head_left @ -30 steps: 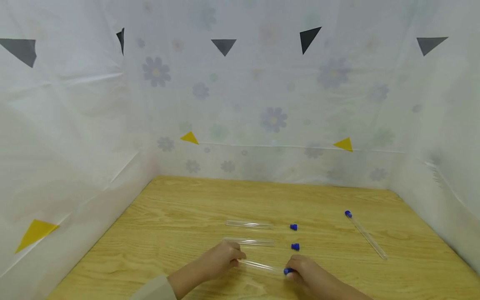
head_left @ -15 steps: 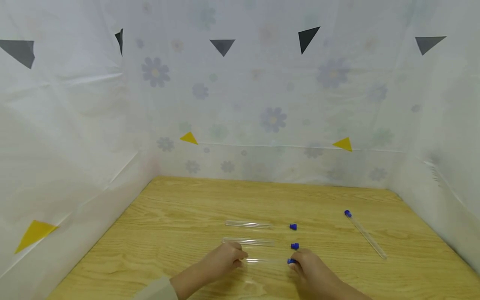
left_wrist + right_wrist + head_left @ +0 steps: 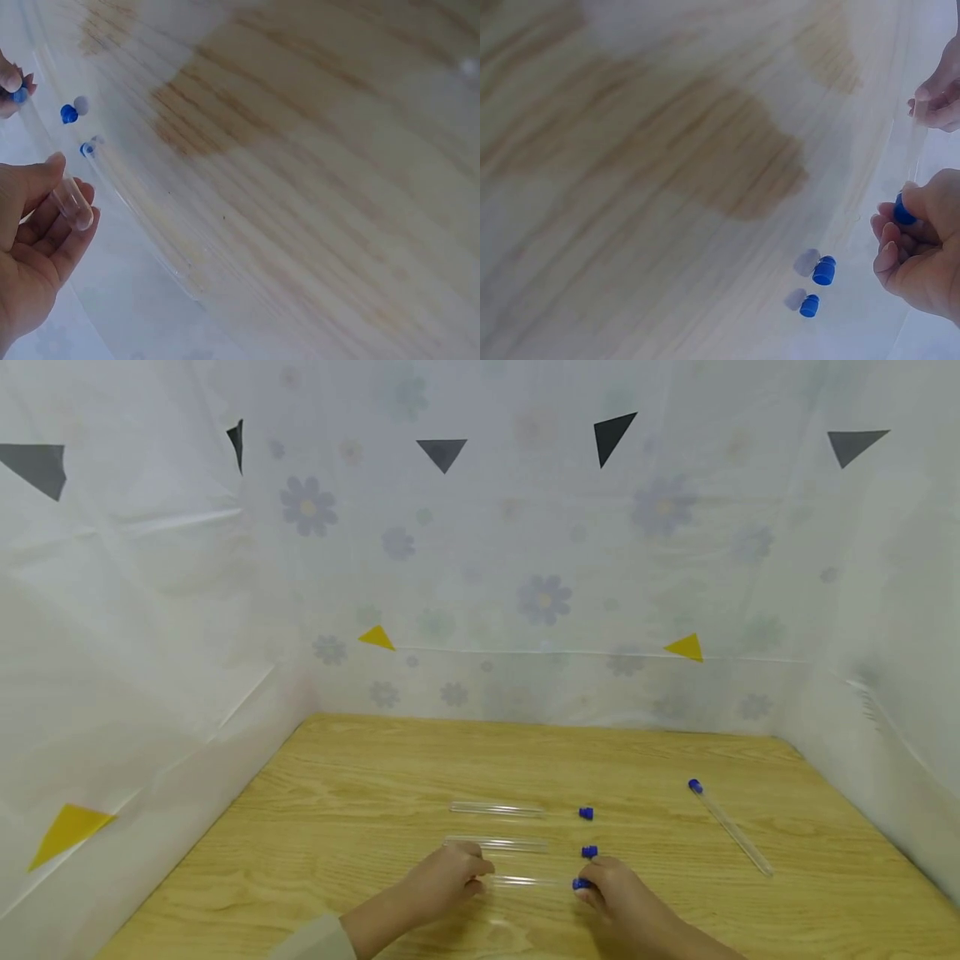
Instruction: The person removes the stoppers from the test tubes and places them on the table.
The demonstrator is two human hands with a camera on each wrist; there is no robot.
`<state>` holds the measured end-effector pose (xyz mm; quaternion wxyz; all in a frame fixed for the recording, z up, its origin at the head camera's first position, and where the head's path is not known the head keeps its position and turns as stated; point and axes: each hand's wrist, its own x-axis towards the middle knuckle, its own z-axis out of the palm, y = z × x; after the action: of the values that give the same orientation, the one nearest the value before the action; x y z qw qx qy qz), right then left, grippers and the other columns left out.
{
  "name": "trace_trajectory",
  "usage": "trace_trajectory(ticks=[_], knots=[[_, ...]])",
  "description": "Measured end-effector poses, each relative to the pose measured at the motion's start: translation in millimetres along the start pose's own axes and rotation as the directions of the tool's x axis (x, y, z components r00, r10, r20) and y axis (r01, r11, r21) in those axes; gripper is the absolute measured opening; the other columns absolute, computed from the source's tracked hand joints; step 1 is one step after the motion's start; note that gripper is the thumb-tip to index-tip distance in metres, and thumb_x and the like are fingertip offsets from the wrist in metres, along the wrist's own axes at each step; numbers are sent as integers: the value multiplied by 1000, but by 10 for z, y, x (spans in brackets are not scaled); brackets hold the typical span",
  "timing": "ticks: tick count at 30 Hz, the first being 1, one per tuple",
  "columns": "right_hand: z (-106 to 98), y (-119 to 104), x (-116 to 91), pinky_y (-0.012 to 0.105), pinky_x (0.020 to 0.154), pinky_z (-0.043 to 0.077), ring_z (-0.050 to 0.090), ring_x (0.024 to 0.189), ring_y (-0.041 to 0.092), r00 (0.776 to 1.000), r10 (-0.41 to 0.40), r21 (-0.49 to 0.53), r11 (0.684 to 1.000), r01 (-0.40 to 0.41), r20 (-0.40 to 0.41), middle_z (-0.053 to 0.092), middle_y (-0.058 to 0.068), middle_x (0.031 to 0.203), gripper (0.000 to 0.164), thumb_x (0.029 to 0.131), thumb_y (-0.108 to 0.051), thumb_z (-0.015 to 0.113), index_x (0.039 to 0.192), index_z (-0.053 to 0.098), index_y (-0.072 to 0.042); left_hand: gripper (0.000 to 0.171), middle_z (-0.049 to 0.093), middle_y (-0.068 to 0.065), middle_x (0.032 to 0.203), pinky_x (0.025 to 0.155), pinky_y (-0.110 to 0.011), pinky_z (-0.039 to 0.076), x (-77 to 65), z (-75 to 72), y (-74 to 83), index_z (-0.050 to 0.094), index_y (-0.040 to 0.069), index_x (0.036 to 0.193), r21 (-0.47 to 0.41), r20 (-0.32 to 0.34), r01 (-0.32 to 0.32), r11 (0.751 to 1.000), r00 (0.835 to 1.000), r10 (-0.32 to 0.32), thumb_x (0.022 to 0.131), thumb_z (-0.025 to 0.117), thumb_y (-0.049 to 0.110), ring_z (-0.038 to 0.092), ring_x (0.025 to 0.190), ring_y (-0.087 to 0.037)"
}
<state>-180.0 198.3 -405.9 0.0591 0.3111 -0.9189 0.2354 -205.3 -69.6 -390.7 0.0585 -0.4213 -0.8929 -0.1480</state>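
My left hand [image 3: 450, 878] pinches the closed, rounded end of a clear test tube [image 3: 517, 881], held roughly level over the table. At the tube's other end, my right hand [image 3: 626, 897] grips a blue cap [image 3: 581, 884] between thumb and fingers. In the left wrist view this cap sits at the mouth of the tube [image 3: 45, 139]; how far in it is, I cannot tell. Two more clear tubes, one nearer [image 3: 510, 844] and one farther [image 3: 497, 810], lie side by side beyond my hands. Two loose blue caps, one nearer [image 3: 589, 852] and one farther [image 3: 586, 813], lie to their right.
Farther right, a tube with a blue cap on its end [image 3: 729, 827] lies slantwise on the wooden table [image 3: 360, 760]. White sheeting [image 3: 480, 685] with flowers and taped-on triangles walls in the back and both sides.
The held tube has gone from slanting down on the right to nearly level. My right hand has raised its cap away from the table's front edge, in line with the tube's mouth.
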Motion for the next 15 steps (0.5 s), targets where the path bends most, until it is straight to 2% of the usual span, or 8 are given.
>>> trace_trajectory(ticks=[10,15], knots=[[33,12,-46,18,57,46,47,70,4,997,-75,-54,996,73,-22,56,-3,78,5,82,-6,66,82,62,-3,18,64,-2,85,62,-6,47,3,-2,3,71,4,97,-19,30,24,1000,999,-24,79,69,5,58,75,-1],[24,-8,-49,18,59,47,48,73,4,999,-51,-47,998,50,-16,56,-2,81,6,81,-5,66,83,61,-3,20,66,-3,90,64,-6,48,2,8,-4,70,3,99,-29,33,36,999,999,-35,79,69,5,61,78,-3]])
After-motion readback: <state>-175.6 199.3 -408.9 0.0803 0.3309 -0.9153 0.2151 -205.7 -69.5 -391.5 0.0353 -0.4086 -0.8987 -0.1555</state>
